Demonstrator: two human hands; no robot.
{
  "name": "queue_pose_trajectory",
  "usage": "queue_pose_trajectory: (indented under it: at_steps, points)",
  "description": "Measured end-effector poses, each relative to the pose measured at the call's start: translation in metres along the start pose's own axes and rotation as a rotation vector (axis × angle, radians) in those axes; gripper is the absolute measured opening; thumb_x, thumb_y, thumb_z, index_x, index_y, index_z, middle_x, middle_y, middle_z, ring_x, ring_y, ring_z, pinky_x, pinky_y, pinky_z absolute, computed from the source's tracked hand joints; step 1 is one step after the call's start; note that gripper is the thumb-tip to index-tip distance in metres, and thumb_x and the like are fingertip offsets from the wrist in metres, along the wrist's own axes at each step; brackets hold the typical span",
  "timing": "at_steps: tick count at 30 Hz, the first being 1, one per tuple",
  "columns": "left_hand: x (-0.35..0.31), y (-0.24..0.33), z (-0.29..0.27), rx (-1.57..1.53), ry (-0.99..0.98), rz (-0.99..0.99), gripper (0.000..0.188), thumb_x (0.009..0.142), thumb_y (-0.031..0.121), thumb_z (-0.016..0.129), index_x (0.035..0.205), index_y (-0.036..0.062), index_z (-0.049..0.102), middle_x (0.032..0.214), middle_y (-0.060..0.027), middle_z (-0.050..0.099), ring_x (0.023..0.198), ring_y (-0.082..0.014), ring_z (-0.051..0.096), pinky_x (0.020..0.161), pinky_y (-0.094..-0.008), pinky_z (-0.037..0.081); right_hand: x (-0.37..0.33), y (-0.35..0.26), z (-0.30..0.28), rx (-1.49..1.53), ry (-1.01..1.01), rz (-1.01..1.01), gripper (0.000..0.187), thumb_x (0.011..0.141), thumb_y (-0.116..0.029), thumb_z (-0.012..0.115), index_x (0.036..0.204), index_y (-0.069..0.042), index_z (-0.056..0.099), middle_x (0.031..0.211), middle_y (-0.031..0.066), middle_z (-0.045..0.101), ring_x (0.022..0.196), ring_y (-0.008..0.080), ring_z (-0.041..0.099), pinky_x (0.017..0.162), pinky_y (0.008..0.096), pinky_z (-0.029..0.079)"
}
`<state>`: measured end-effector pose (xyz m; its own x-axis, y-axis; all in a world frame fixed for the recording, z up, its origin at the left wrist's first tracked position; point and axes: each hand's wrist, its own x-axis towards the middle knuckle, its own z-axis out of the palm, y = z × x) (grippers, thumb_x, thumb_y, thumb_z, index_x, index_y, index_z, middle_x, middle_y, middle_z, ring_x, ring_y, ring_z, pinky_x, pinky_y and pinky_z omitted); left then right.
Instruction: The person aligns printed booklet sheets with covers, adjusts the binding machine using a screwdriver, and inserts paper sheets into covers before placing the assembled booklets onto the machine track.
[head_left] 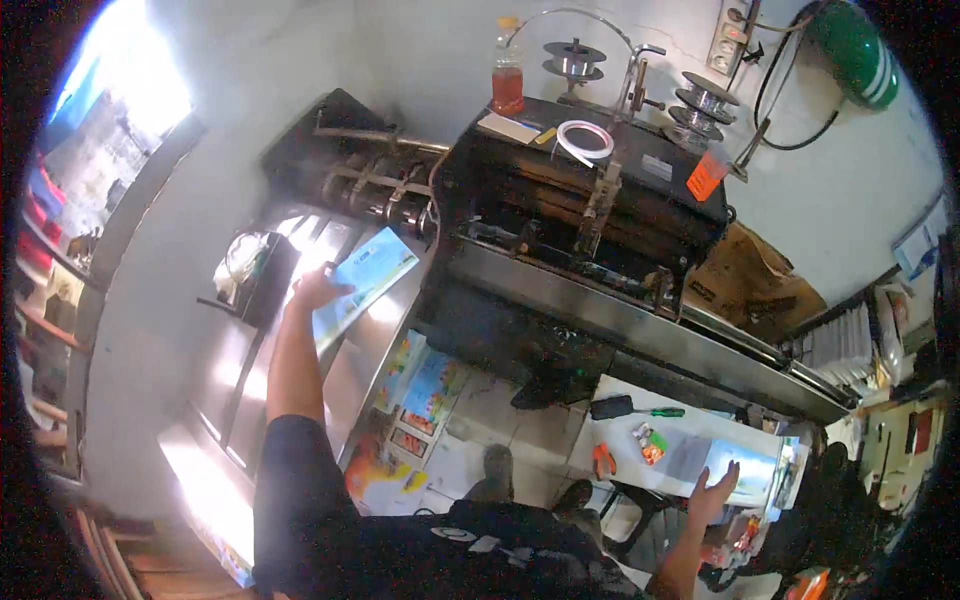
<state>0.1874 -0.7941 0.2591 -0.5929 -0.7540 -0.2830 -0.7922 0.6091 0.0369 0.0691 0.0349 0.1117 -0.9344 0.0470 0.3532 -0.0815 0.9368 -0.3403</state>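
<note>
My left hand (322,287), at the end of an outstretched arm, grips a light-blue printed booklet (378,266) by its near side. It holds the booklet over a shiny metal table (240,375) on the left. At the lower right my right hand (712,492) is open, its fingers apart. Right beside it lies a pile of similar blue-and-white printed booklets (757,470) on a white tabletop (620,440); whether the fingers touch the pile I cannot tell.
A dark machine (590,190) with a steel front ledge (560,285) stands ahead, bearing wire spools (573,62), a bottle of red liquid (507,85) and a white coil (585,142). A black brush with a green handle (635,408) rests on the white tabletop. Printed sheets (425,390) lie low down.
</note>
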Motion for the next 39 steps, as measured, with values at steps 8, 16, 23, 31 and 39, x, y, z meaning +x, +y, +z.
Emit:
queue_pose_trajectory:
  at_steps: [8, 16, 23, 31, 39]
  points:
    - [-0.062, -0.057, -0.022, -0.635, 0.418, 0.281, 0.022, 0.092, 0.019, 0.058, 0.098, -0.0009, 0.061, 0.078, -0.0043, 0.060, 0.073, -0.0142, 0.055, 0.069, -0.0308, 0.045, -0.002, -0.118, 0.022, 0.457, -0.305, 0.150, 0.037, 0.086, -0.011, 0.062, 0.120, 0.001, 0.054, 0.113, 0.0182, 0.061, 0.102, 0.0291, 0.061, 0.088, 0.0376, 0.048]
    - [-0.205, 0.089, 0.051, -1.523, 0.175, 0.140, 0.025, 0.094, 0.017, 0.056, 0.115, 0.0026, 0.056, 0.095, -0.0028, 0.061, 0.078, -0.0096, 0.056, 0.060, -0.0258, 0.048, -0.021, -0.398, -0.024, 1.196, -0.905, -0.389, 0.048, 0.092, -0.013, 0.060, 0.136, -0.003, 0.045, 0.121, 0.0126, 0.061, 0.103, 0.0195, 0.060, 0.090, 0.0336, 0.047]
    - [-0.229, 0.169, 0.122, -1.876, -0.154, 0.303, 0.030, 0.099, 0.019, 0.051, 0.124, 0.0022, 0.050, 0.113, -0.0069, 0.059, 0.102, -0.0155, 0.054, 0.091, -0.0309, 0.043, -0.021, -0.392, -0.028, 0.978, -0.958, -0.511, 0.039, 0.098, -0.020, 0.049, 0.134, -0.004, 0.049, 0.118, 0.0167, 0.062, 0.108, 0.0278, 0.059, 0.094, 0.0355, 0.045]
    - [-0.270, 0.239, 0.118, -1.444, -0.649, 0.559, 0.061, 0.098, 0.026, 0.054, 0.146, 0.0022, 0.026, 0.138, -0.0103, 0.043, 0.130, -0.0191, 0.037, 0.109, -0.0320, 0.027, -0.009, -0.352, -0.029, 0.746, -0.614, -0.512, 0.048, 0.088, -0.014, 0.059, 0.134, -0.006, 0.048, 0.131, 0.0228, 0.051, 0.116, 0.0411, 0.051, 0.100, 0.0446, 0.041]
    - [-0.281, 0.290, 0.164, -1.620, -0.769, 0.272, 0.044, 0.098, 0.031, 0.055, 0.132, 0.0027, 0.049, 0.113, -0.0047, 0.060, 0.101, -0.0128, 0.054, 0.088, -0.0285, 0.046, 0.035, -0.278, -0.028, 0.755, -0.689, -0.421, 0.081, 0.073, -0.034, 0.079, 0.141, -0.009, 0.042, 0.148, 0.0223, 0.032, 0.132, 0.0411, 0.038, 0.107, 0.0469, 0.035]
